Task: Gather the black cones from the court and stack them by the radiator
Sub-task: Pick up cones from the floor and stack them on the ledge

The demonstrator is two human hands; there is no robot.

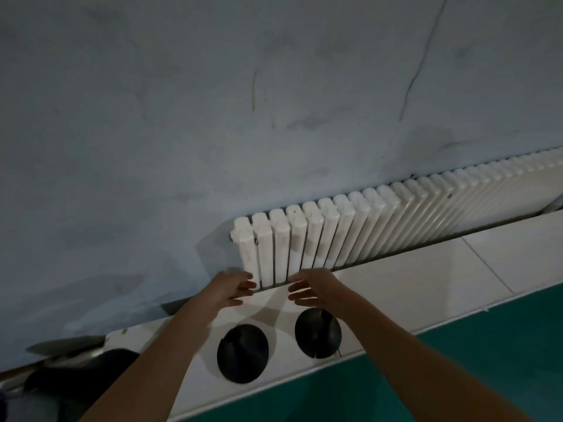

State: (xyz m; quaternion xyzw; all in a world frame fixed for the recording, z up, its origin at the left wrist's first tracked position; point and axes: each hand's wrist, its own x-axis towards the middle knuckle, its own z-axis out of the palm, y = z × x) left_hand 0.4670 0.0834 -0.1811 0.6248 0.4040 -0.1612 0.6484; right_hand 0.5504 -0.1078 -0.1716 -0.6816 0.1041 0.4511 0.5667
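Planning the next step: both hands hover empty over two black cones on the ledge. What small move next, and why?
Probably lower the right hand to grip the right cone, ready to set it on the left cone. It and the left hand are open and empty; the cones stand side by side by the radiator, unstacked.

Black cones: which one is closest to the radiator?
The cone on the right, just beside the right hand. It sits nearer the white radiator than the left cone, which is further back on the ledge.
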